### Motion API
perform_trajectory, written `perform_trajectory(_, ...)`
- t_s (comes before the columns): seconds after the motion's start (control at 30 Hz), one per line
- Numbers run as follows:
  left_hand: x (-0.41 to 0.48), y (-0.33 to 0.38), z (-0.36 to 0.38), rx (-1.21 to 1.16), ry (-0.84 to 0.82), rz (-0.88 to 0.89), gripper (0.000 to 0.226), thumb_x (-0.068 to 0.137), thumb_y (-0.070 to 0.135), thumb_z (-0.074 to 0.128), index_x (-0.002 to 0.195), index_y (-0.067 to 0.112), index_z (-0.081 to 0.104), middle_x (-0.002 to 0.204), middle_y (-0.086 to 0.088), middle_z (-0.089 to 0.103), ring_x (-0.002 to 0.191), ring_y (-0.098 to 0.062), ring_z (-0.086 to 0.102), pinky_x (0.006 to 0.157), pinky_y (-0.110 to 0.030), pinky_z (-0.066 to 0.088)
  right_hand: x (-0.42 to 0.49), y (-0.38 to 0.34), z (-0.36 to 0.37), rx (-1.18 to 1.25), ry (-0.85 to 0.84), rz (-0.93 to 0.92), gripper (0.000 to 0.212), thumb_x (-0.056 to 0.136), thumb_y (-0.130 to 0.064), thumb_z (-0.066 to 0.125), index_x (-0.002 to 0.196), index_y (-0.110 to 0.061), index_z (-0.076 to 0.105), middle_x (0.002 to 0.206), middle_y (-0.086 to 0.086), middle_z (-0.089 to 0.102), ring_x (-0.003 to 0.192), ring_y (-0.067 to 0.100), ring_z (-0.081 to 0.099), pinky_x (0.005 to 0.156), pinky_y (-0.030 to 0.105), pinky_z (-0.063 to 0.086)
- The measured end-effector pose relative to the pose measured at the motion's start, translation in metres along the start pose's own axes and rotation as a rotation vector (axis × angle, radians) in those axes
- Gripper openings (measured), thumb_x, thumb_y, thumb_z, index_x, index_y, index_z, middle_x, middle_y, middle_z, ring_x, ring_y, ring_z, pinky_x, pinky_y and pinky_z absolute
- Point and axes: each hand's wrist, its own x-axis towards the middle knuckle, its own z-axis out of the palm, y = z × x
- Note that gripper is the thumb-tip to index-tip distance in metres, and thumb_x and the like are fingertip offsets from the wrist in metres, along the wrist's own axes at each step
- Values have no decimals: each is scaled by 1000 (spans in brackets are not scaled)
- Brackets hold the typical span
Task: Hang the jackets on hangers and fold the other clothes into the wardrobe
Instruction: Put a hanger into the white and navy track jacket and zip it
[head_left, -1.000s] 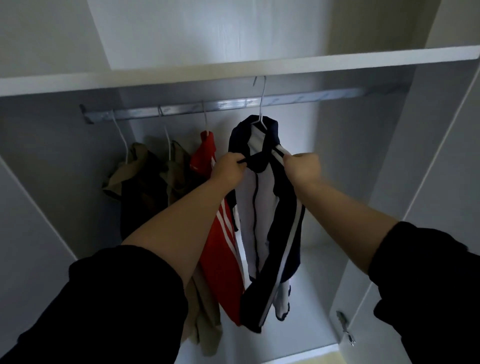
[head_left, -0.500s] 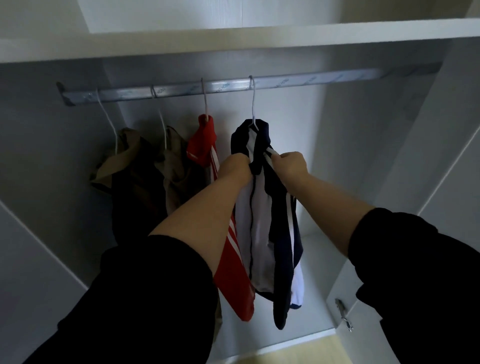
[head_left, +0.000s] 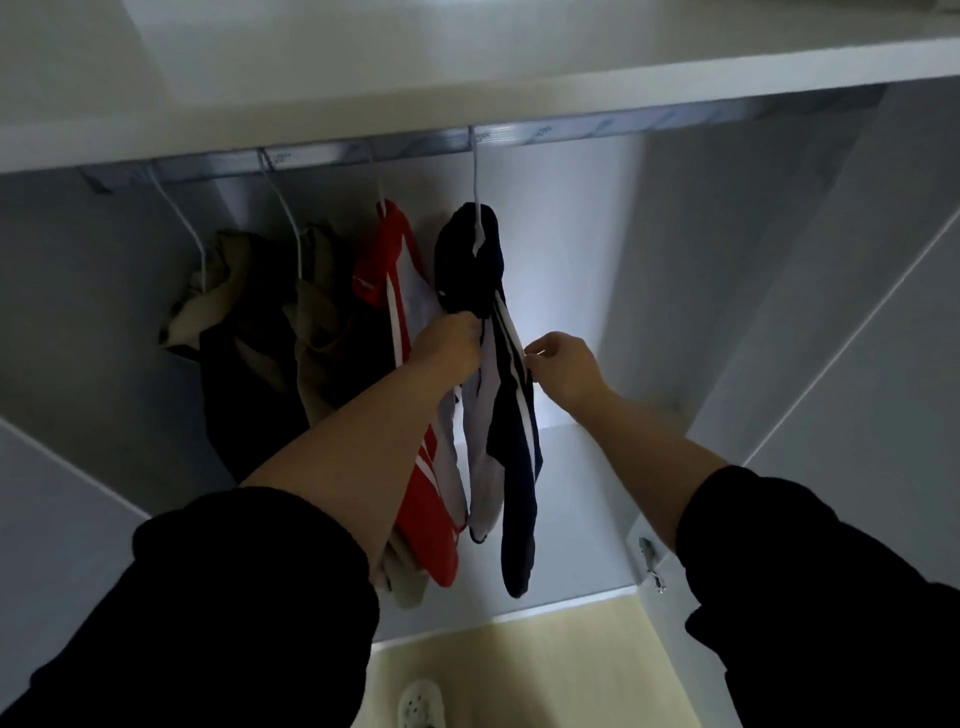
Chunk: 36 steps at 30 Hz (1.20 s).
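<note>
Navy jacket hangs by hanger on the rail, just right of red jacket. Left hand grips its front below the collar, probably to steady and straighten it. Right hand has curled fingers at the striped edge; cannot tell if it pinches.

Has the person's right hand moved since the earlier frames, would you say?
Yes: the right hand has dropped farther below the grey metal hanging rail.
</note>
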Motion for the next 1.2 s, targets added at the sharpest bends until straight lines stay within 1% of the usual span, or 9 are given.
perform_trajectory(0.07,-15,4,8,76,34,64,14,98,9,44,105,13,56,108,-5,55,99,-15,53,87,-27,40,-11,11,-4,-85,57,-18,26,90,-8,47,112,-9,60,102,5,64,88,20,59,77,26,44)
perform_trajectory(0.13,-34,6,19,228,91,165,45,98,14,47,141,9,37,148,-12,34,137,-26,31,111,-34,28,-24,24,-9,-209,136,-112,34,91,-6,46,124,-9,54,115,7,59,102,21,55,83,27,41)
perform_trajectory(0.2,-51,11,29,349,147,220,57,98,21,48,149,13,24,158,-12,16,146,-27,12,119,-37,17,-37,33,-20,-299,185,-183,40,92,-6,48,132,-7,48,128,10,53,117,24,48,95,32,40)
perform_trajectory(0.37,-103,46,44,579,196,208,70,99,38,44,153,22,2,160,-11,-6,147,-31,-4,117,-48,11,-85,49,-62,-502,274,-214,49,96,-19,49,142,-7,36,147,13,38,134,30,36,113,38,29)
perform_trajectory(0.57,-201,106,56,394,266,299,71,99,42,40,153,23,-2,160,-11,-8,147,-32,-8,117,-50,10,-197,68,-103,-668,406,-187,59,98,-29,45,149,-11,23,157,12,22,145,30,18,119,42,13)
perform_trajectory(0.73,-309,143,80,295,230,445,73,96,48,40,153,26,-1,161,-9,-8,147,-30,-10,117,-50,5,-318,106,-122,-632,556,-91,60,96,-28,49,147,-5,30,153,18,29,142,36,25,116,45,20)
perform_trajectory(0.93,-416,181,126,189,159,546,73,94,42,51,153,24,12,161,-11,5,148,-33,1,115,-53,13,-463,160,-145,-624,625,84,60,96,-31,49,146,-4,32,151,18,33,141,37,27,115,49,24)
perform_trajectory(1.1,-495,242,163,197,9,724,70,98,43,38,153,28,-3,160,-7,-11,147,-30,-14,117,-52,5,-563,207,-180,-586,716,255,62,97,-36,43,148,-4,27,154,18,27,144,35,20,116,50,20)
perform_trajectory(1.2,-538,289,186,168,-17,845,70,98,42,41,153,28,0,161,-7,-9,147,-30,-12,116,-52,4,-614,234,-204,-589,762,334,62,99,-36,42,150,-7,22,157,15,21,146,33,13,118,47,13)
